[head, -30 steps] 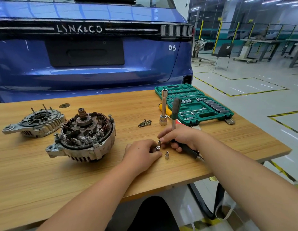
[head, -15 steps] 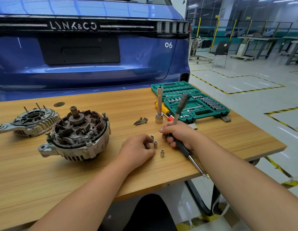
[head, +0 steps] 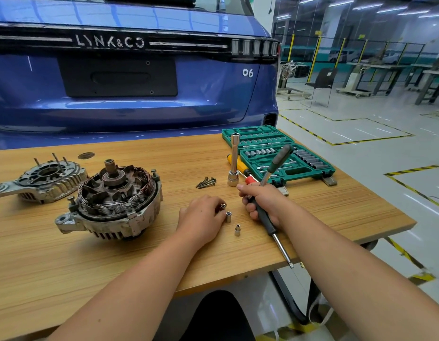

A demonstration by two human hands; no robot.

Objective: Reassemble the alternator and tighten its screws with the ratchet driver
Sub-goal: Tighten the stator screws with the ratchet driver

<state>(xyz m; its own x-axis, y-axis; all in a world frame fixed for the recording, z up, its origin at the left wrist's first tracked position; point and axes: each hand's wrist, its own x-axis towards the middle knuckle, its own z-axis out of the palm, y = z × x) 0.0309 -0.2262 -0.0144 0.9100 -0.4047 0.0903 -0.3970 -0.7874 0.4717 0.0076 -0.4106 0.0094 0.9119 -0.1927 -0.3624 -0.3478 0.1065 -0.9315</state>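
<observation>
The alternator (head: 110, 205) lay on the table (head: 66, 262) in two parts. The main body, with its copper windings and shaft facing up, stood to the left of the hands, and the end cover (head: 41, 180) lay just behind it, further left, apart from it. Both parts looked like cast metal, so I judge them heavy and stiff. The windings seemed the only delicate place. It would be safer to take the cover by its outer rim or its mounting ear, and the body by its ribbed housing, not by the wires.

The screws (head: 206, 182) lay in a small heap near the middle of the table. They were thin and light and probably would roll easily.

The right hand (head: 262, 203) was closed around the driver (head: 268, 200), gripping its black handle in the middle, with the metal shaft pointing toward the table edge. The left hand (head: 201, 217) rested on the table, its fingertips curled at two small sockets (head: 225, 212); whether it really pinched one I cannot tell. A third socket (head: 237, 230) stood just beside, free. These were smooth and small, so likely slippery.
</observation>
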